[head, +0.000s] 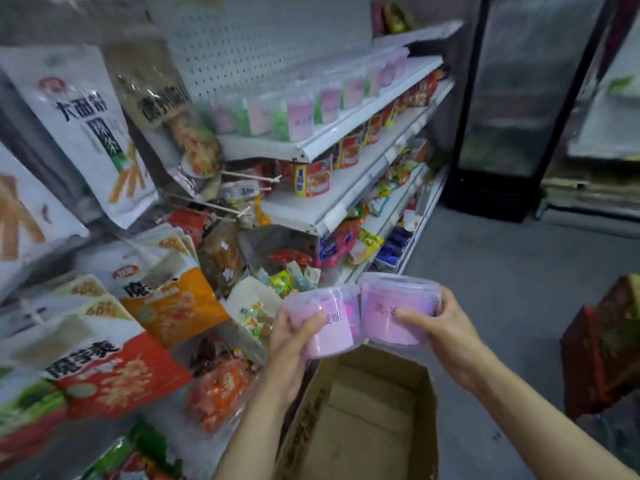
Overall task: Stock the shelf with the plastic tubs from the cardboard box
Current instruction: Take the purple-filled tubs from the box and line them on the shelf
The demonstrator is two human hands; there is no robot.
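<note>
Left hand (294, 336) grips one pink tub (325, 323), right hand (438, 323) another tub (398, 308), both above the cardboard box (367, 420). I'd lift both to the shelf (363, 109), labels outward, and set them beside the existing row.

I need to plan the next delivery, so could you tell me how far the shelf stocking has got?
A row of tubs already lines the top shelf. The left hand and right hand each hold a pink tub. The cardboard box looks empty, so only these two remain.
</note>
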